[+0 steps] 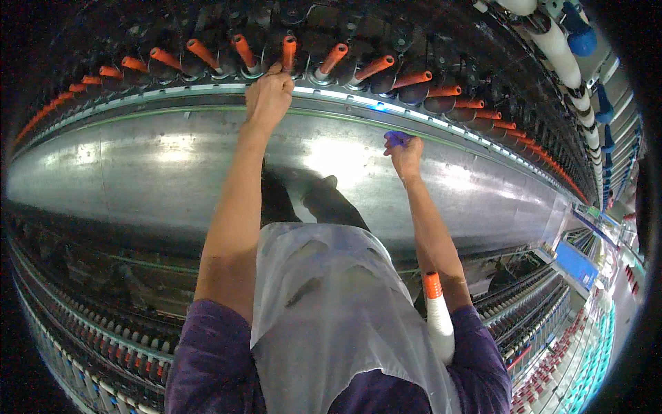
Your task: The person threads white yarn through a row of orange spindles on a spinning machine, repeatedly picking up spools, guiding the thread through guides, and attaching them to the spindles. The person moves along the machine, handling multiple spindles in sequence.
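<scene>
The left hand point(270, 98), fingers curled, is at the base of 1 orange tube point(289, 51) behind the spindle rail's point(227, 90) front edge; whether it grips anything cannot be told. The right hand point(407, 154), mostly closed, pinches a small purple piece point(394, 139) below that edge. The tube looks light, stiff and smooth, probably best held around its bare upper barrel.

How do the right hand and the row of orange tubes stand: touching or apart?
Apart. The head view shows the right hand below the row of orange tubes, with the pale rail visible between them.
</scene>
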The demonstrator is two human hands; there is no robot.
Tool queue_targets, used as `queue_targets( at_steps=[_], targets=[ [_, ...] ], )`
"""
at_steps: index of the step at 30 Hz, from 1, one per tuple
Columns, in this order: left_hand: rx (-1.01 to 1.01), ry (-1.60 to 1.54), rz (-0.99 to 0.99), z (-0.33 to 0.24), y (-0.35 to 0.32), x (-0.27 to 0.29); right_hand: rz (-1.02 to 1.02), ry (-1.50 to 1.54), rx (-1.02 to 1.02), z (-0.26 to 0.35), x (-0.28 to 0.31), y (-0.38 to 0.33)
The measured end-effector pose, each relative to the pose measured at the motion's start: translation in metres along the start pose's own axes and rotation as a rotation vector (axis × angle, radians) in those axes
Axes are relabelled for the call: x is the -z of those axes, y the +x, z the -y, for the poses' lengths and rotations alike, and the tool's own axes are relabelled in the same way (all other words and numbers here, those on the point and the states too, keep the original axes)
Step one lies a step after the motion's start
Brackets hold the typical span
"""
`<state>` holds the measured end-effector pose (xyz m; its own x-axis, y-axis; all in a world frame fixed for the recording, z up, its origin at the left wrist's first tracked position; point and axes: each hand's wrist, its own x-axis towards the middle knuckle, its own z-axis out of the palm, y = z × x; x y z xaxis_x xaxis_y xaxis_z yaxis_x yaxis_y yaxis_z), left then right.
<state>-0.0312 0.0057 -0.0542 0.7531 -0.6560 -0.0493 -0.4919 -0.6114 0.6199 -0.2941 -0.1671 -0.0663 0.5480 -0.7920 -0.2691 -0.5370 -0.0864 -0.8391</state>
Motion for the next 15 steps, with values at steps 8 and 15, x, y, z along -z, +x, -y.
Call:
queue_targets(
  at_steps=[8, 15],
  targets=[
    [-0.211, 0.139, -0.257, -0.010, -0.037, -0.015, 0.006, -0.122, 0.092, -0.013, 0.005, 0.003],
    [-0.272, 0.279, -0.056, -0.005, -0.014, -0.022, 0.035, -0.100, 0.013, -0.020, 0.014, -0.004]
  ],
)
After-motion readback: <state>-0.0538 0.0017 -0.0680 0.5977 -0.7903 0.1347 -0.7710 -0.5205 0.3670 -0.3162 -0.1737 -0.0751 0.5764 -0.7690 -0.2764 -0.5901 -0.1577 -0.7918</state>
